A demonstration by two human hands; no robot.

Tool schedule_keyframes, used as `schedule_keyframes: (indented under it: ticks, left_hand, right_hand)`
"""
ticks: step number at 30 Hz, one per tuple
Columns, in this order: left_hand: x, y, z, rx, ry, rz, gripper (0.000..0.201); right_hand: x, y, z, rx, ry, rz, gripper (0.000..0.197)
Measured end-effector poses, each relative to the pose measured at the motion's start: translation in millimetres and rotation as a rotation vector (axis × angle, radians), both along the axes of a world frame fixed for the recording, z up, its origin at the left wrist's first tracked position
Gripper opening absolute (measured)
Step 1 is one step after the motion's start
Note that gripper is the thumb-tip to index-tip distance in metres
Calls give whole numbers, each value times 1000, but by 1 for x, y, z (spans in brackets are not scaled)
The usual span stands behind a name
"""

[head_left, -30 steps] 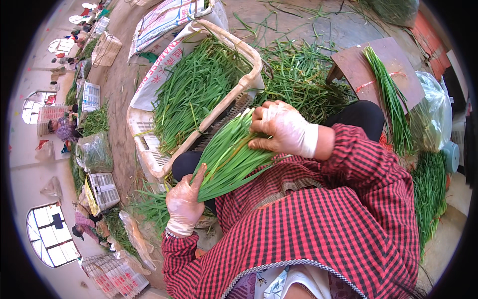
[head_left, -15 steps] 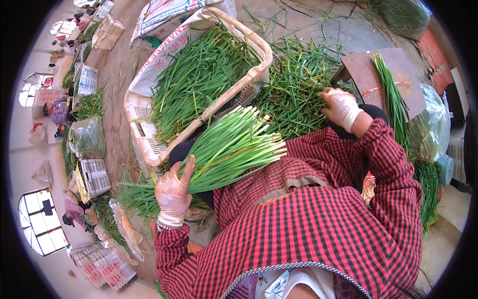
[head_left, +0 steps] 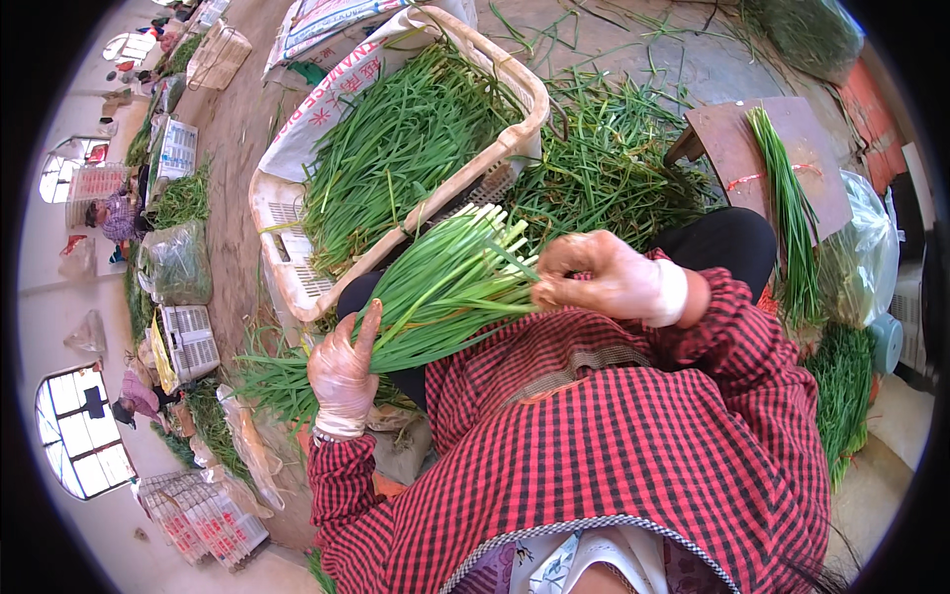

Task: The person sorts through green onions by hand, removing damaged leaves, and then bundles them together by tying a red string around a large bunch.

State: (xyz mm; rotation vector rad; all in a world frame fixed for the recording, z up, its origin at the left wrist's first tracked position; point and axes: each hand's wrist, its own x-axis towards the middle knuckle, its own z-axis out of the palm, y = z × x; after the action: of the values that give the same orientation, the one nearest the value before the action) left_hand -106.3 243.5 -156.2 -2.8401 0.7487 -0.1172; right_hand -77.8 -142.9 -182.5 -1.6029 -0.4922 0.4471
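She's cradling a light, floppy bundle of green chives [head_left: 435,297] w/ left hand [head_left: 343,371] wrapped mid-stalk, right hand [head_left: 594,279] pinching the pale cut ends, probably bruising easily.

Even, bright daylight throughout; no hard shadows. Soft shade only under the bunch of green stalks [head_left: 445,297], beneath the fingers of the left hand [head_left: 343,371]. Bright windows [head_left: 79,436] far left of those fingers are overexposed, detail washed out. Mild sheen on the clear glove over the right hand [head_left: 604,282], and on the plastic bag [head_left: 871,247] beyond its fingers. Focus sharp at both hands. Strong fisheye bending: the basket [head_left: 297,267] rim curves, floor edges bow. Black vignette rings the frame; periphery compressed and small.
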Motion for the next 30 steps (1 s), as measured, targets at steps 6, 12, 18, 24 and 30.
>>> schedule_keyframes:
  ticks: [6,12,18,24,30]
  left_hand:
    - [-4,3,-1,-17,0,44,100]
    - [-1,-10,3,-30,15,7,99]
    - [-3,-21,16,-20,77,-53,95]
    - [-6,-8,8,-44,99,-39,96]
    - [-3,-4,2,-60,1,-142,89]
  right_hand:
    - [-7,-92,-17,116,393,-35,16]
    - [0,-23,-14,-529,-576,-355,27]
    - [9,58,-31,-824,-910,43,16]
    - [-16,19,-4,-286,-428,272,10]
    - [-4,-68,-3,-479,-169,200,11]
